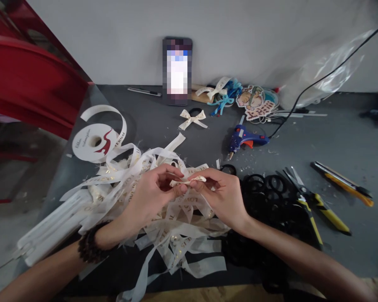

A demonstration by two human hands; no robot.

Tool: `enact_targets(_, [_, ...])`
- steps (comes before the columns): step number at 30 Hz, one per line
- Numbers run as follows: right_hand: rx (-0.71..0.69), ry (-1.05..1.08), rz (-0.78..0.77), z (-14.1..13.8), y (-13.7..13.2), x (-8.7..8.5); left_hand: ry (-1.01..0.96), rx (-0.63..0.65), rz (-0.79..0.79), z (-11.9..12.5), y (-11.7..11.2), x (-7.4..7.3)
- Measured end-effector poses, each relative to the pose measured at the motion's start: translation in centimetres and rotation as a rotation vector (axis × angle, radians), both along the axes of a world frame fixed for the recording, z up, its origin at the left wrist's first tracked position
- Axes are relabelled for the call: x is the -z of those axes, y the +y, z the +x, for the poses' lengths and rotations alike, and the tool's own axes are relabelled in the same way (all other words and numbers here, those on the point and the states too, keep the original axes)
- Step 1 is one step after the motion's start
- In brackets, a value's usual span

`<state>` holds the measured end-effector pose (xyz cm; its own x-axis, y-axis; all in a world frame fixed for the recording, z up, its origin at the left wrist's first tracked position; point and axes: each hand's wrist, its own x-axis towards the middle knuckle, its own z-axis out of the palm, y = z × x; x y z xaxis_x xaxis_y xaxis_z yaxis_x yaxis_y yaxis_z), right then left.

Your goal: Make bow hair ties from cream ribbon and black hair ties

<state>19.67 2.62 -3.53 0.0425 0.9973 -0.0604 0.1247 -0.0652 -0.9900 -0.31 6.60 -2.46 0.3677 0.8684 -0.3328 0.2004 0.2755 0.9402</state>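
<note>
My left hand [156, 191] and my right hand [225, 195] meet over a heap of ribbon. Between them they pinch a small folded piece of cream ribbon [199, 178], shaped like a bow. Fingertips cover its middle, so how it is fastened cannot be seen. Beneath the hands lie tangled white and cream ribbons [206, 269] with gold lettering. A finished-looking bow on a black hair tie [192, 119] rests beyond the hands. Many black hair ties [255, 183] are piled beside my right forearm.
A ribbon spool [82, 147] and a white plastic device [55, 222] are at left. A phone [177, 71] leans on the wall. To the right are a corded blue glue gun [244, 137], scissors [329, 212] and a yellow cutter [343, 182]. A red chair [28, 79] stands left.
</note>
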Motion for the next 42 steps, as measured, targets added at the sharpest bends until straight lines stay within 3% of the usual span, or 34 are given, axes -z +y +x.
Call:
enact_targets(7, [0.061, 0.145, -0.094, -0.1, 0.3, 0.1, 0.048, 0.052, 0.009, -0.1, 0.2, -0.9])
enact_targets(15, [0.032, 0.089, -0.066, -0.3, 0.1, 0.3, -0.101, -0.165, 0.051, 0.4, -0.5, -0.3])
enact_targets(22, [0.081, 0.137, -0.076, -0.3, 0.2, 0.4, -0.19, -0.102, -0.165, 1.1, -1.5, 0.0])
enact_targets(31, [0.051, 0.19, -0.13, -0.6, -0.2, 0.3, -0.028, -0.202, -0.047, 0.9, -1.7, -0.3])
enact_targets(38, [0.068, 0.148, -0.117, -0.6, -0.4, 0.4, -0.03, -0.086, 0.028, 1.1, -2.0, -0.8])
enact_targets(42, [0.095, 0.162, -0.095, -0.6, -0.3, 0.0, -0.025, -0.083, 0.061, 1.1, -1.8, -0.7])
